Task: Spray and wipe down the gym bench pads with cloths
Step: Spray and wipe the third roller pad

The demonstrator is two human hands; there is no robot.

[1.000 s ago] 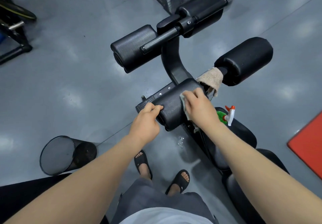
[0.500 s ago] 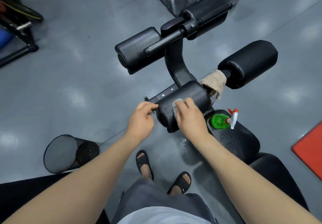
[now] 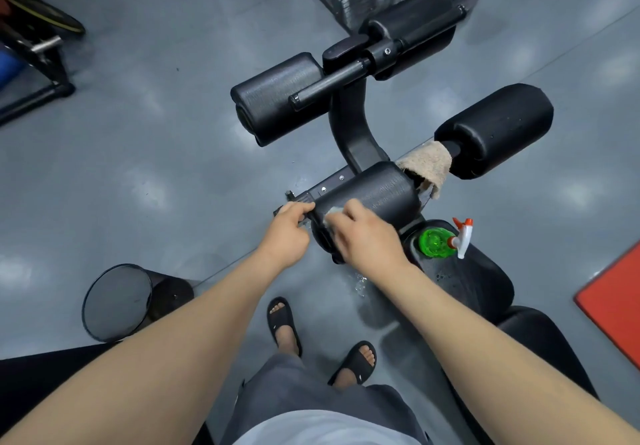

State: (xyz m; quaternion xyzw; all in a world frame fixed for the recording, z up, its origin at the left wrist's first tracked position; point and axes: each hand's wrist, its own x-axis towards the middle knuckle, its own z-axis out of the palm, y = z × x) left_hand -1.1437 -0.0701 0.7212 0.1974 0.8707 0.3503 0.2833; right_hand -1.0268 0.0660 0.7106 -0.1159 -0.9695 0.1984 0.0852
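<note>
— What are the hands doing?

— The right hand has its fingers curled over a pale cloth, pressing it onto the left end of the bench's near roller pad. Only a bit of cloth shows under the knuckles. The left hand sits just beside it, fingers bent and thumb closed on the frame bracket that sticks out past that end of the pad.

— Has anything moved?

— Yes. A second ago the right hand and cloth were at the pad's right end, close to the beige towel; they have travelled along the pad to its left end, so the hands are now almost touching. The left hand has kept its grip on the bracket.

— And the other things for the job?

— The towel hangs over the bar between the near roller and the right roller pad. A green spray bottle with a white and orange trigger lies at the front end of the seat pad, which shows wet spots.

— The room?

— A glossy grey floor, with drops of liquid below the roller. A black mesh bin stands lower left, a red mat lies at the right edge, and the person's feet are in black sandals.
</note>
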